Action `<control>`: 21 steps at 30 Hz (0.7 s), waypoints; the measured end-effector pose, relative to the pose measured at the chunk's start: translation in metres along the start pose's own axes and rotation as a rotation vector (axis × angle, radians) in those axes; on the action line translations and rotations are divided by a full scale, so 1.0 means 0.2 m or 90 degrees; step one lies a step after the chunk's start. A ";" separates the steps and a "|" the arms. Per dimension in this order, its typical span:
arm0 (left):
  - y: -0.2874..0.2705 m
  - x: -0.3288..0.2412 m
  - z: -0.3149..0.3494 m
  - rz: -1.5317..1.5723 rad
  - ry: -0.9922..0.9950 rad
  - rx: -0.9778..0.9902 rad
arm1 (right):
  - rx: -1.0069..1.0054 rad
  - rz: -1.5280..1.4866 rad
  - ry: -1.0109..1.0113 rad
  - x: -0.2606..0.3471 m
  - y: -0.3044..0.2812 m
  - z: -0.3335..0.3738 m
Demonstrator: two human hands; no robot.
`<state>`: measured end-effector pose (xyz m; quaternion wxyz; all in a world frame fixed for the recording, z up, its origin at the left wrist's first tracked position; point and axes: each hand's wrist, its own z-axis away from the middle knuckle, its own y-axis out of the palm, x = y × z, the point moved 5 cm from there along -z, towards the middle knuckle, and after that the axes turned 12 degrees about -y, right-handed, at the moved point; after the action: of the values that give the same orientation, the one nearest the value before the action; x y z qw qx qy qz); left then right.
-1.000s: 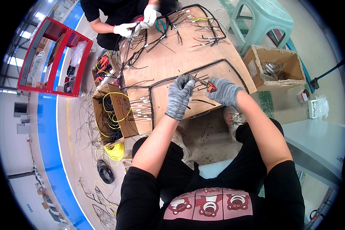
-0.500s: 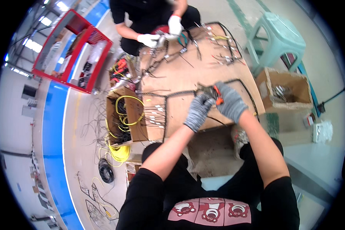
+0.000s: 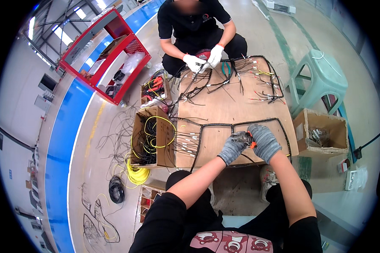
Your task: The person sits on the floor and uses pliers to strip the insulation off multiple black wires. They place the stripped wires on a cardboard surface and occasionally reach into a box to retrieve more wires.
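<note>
Both my hands wear grey knit gloves and meet over the near part of a wooden board (image 3: 240,101). My right hand (image 3: 264,143) is closed around an orange-handled hand tool (image 3: 252,141), mostly hidden by the glove. My left hand (image 3: 232,150) has its fingers closed beside the tool's dark head; what they pinch is too small to make out. Just beyond my hands runs a black wire harness (image 3: 216,125), laid in a frame shape on the board. Loose wire ends with white labels (image 3: 191,143) fan out from its left side.
Across the board, a person in white gloves (image 3: 195,63) handles black wires beside teal-handled pliers (image 3: 226,69). Left stands a carton of wires (image 3: 164,139), with a yellow cable coil (image 3: 137,173) below. At right are a green stool (image 3: 318,78) and another carton (image 3: 325,148).
The view has tilted upward, so the board and the other person sit lower in the picture. My hands stay together at the orange-handled tool.
</note>
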<state>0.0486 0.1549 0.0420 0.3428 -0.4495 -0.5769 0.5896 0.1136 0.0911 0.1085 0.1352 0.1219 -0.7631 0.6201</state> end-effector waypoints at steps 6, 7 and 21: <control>0.05 0.06 0.00 0.157 0.013 -0.057 | -0.045 0.016 -0.034 -0.01 0.00 0.01; 0.06 0.06 -0.01 0.147 0.015 -0.057 | -0.038 0.019 -0.030 -0.01 0.01 0.00; 0.04 0.06 -0.07 0.422 -0.099 0.026 | -0.139 0.072 0.042 -0.05 -0.02 0.06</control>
<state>0.0588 0.1698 0.0333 0.0962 -0.5597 -0.4119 0.7126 0.1239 0.0792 0.1066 0.1376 0.0428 -0.8267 0.5439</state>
